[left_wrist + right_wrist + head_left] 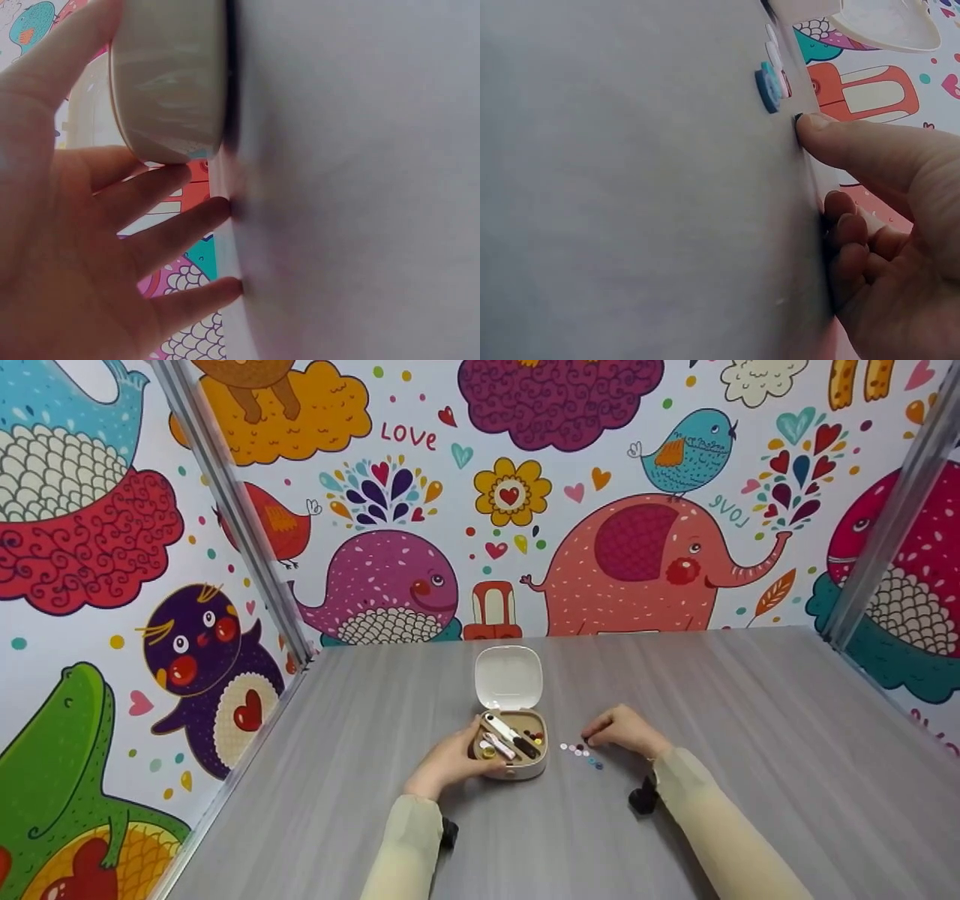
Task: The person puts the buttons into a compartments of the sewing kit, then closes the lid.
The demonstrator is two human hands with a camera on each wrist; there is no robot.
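A small cream sewing box (529,770) stands on the table, its white lid (508,679) raised at the back. My left hand (448,763) holds it by the left side and front, between thumb and fingers; in the left wrist view the lower fingers spread down to the tabletop. Inside lie a white tool with a black end (525,746), a small pink-and-white item (498,744), a gold round piece (489,752) and several small coloured buttons (538,741). Right of the box, my right hand (626,733) pinches a dark button (799,118) at the tabletop, its other fingers curled.
Several loose buttons, among them pale pink ones (574,748) and blue ones (595,763), lie between the box and my right hand. The grey table (360,712) ends at printed cartoon walls (517,555) behind and at the sides, with metal posts (262,532) at the corners.
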